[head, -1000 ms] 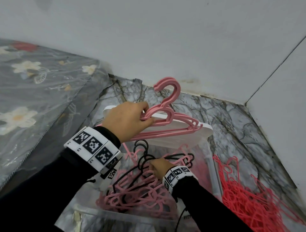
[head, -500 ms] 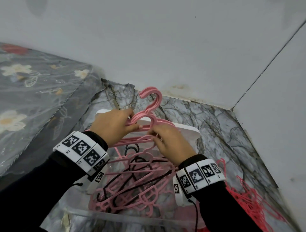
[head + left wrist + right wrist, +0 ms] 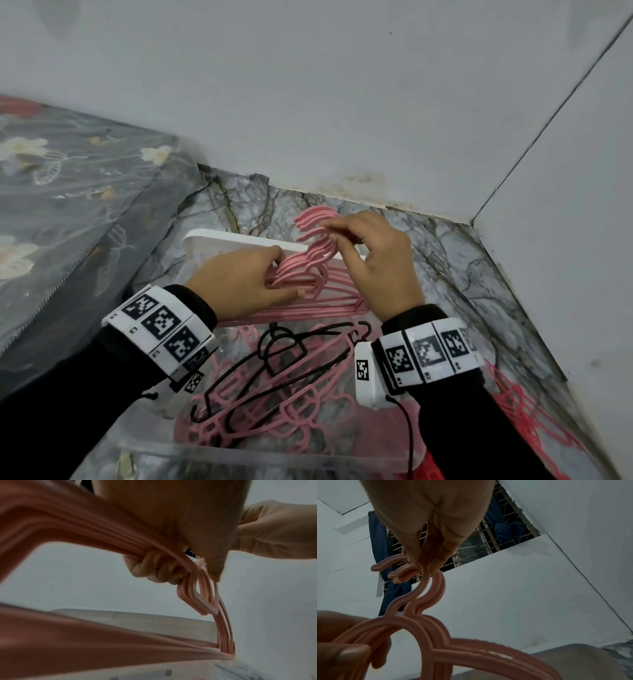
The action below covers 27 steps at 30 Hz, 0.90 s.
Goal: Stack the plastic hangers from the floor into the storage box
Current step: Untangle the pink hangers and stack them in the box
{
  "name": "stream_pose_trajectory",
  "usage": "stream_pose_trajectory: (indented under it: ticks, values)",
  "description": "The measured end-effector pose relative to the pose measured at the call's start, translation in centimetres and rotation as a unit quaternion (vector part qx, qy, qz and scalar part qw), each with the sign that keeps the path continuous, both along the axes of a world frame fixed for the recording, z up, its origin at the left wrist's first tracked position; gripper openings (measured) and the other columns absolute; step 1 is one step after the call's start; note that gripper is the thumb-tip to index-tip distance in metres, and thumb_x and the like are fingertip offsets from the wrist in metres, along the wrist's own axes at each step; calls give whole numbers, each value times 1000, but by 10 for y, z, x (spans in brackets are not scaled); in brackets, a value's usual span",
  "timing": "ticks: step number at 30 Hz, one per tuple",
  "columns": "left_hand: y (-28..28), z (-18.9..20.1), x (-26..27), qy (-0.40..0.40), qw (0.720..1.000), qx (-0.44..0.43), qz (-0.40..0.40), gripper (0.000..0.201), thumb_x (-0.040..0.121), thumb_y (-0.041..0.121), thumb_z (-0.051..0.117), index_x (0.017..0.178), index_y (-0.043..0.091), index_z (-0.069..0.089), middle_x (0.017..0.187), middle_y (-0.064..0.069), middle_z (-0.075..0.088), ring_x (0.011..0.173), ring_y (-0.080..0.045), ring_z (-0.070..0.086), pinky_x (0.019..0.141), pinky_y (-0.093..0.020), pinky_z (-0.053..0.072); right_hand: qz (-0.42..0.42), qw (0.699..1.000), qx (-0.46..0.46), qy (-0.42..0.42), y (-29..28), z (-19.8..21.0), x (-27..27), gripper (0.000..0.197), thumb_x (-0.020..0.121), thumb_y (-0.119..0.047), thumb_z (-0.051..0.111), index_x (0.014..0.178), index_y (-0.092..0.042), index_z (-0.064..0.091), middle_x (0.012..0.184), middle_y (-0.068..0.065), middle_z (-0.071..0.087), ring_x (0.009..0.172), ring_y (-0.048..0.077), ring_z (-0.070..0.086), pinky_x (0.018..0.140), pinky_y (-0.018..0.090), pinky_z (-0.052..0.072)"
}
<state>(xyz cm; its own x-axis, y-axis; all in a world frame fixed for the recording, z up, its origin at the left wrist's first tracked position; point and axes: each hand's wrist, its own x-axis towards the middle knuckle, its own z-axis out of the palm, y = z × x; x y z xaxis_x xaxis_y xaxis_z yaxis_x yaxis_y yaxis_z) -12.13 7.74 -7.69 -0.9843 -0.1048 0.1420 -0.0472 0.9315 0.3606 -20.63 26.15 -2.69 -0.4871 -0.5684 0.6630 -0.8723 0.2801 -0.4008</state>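
the left hand [image 3: 239, 284] has its fingers and thumb curled around the shoulder end of a bundle of pink hangers [image 3: 308, 277], gripping them just left of the necks; the left wrist view shows the curled fingers [image 3: 154, 572] wrapped under the stacked bars. the right hand [image 3: 380, 263] pinches the hooks [image 3: 313, 219] of the same bundle between thumb and fingertips, and in the right wrist view the hooks fan a little apart below the fingertips [image 3: 436, 555]. the bundle is held up in the air, above the far end of the storage box [image 3: 260, 459], a clear plastic box whose near wall runs across the bottom of the head view. inside it lies a loose heap of pink hangers with a few black hangers [image 3: 294, 356] on top. behind the hands, at the far edge of the box, a white lid [image 3: 219, 240] is partly hidden by them. to the right of the box, on the marbled floor [image 3: 479, 274], a pile of red hangers [image 3: 534, 421] lies near the wall. to the left is a grey floral cover [image 3: 68, 205].
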Motion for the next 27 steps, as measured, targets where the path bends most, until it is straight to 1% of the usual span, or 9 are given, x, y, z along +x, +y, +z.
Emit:
stream_pose_trajectory:
  ticks: [2, 7, 11, 13, 16, 19, 21, 24, 27]
  values:
    - [1, -1, -2, 10, 1000, -22, 9, 40, 80, 74, 37, 88, 36, 47, 69, 15, 54, 65, -3, 50, 53, -23, 33, -4, 1000, -16, 3, 1, 0, -3, 15, 89, -9, 63, 101, -10, 71, 95, 0, 69, 89, 9, 61, 82, 27, 52]
    - [0, -2, -3, 26, 996, -76, 30, 38, 87, 67, 39, 85, 30, 50, 63, 13, 51, 64, -11, 53, 54, -29, 37, 2, 999, -5, -40, 7, -3, -13, 8, 88, -8, 64, 96, -10, 67, 91, -2, 61, 75, 3, 58, 72, 12, 49]
    - [-8, 1, 0, 34, 994, -79, 68, 36, 89, 61, 42, 85, 26, 51, 63, 11, 49, 63, -15, 53, 53, -29, 38, 2, 986, 132, -104, 21, -21, -30, 5, 85, -10, 66, 84, -15, 66, 77, -10, 60, 66, 0, 55, 63, 11, 44]
    - [-10, 3, 0, 49, 993, -73, 84, 33, 91, 56, 43, 82, 24, 50, 62, 11, 48, 64, -17, 53, 54, -30, 41, 14, 949, 281, -145, 21, -41, -34, 8, 85, -10, 63, 86, -15, 69, 81, -6, 67, 72, 5, 60, 69, 18, 47]
    - [-11, 4, -2, 61, 992, -41, 105, 28, 90, 45, 47, 78, 21, 51, 63, 6, 53, 64, -20, 54, 53, -30, 36, 30, 838, 524, -148, 9, -95, -29, 19, 85, -8, 57, 98, -10, 70, 98, 6, 69, 90, 22, 61, 77, 28, 48]
    - [-9, 3, -6, 62, 993, -42, 94, 26, 89, 42, 46, 76, 20, 49, 60, 5, 51, 55, -14, 46, 58, -33, 37, 39, 752, 645, -132, 3, -143, -20, 28, 89, -4, 52, 116, -4, 62, 114, 17, 63, 104, 33, 60, 84, 36, 49]
    - [-7, -1, -7, 66, 993, -53, 87, 25, 90, 40, 45, 76, 20, 46, 60, 5, 50, 53, -10, 42, 53, -32, 30, 39, 723, 677, -132, 3, -168, -22, 35, 93, 0, 44, 127, 1, 52, 127, 23, 56, 116, 37, 55, 92, 41, 44]
    - [-7, -4, -8, 61, 993, -47, 86, 25, 90, 41, 44, 76, 20, 48, 61, 5, 52, 56, -15, 48, 50, -31, 28, 27, 689, 719, -88, 5, -200, -28, 41, 101, -10, 32, 142, -4, 38, 146, 16, 41, 133, 33, 40, 107, 43, 32]
    - [-8, -5, -9, 67, 992, -66, 87, 27, 88, 45, 43, 78, 21, 51, 64, 4, 57, 59, -18, 52, 53, -31, 31, 21, 670, 741, -37, 11, -229, -33, 39, 100, -21, 39, 136, -8, 47, 140, 14, 49, 128, 32, 46, 103, 38, 37]
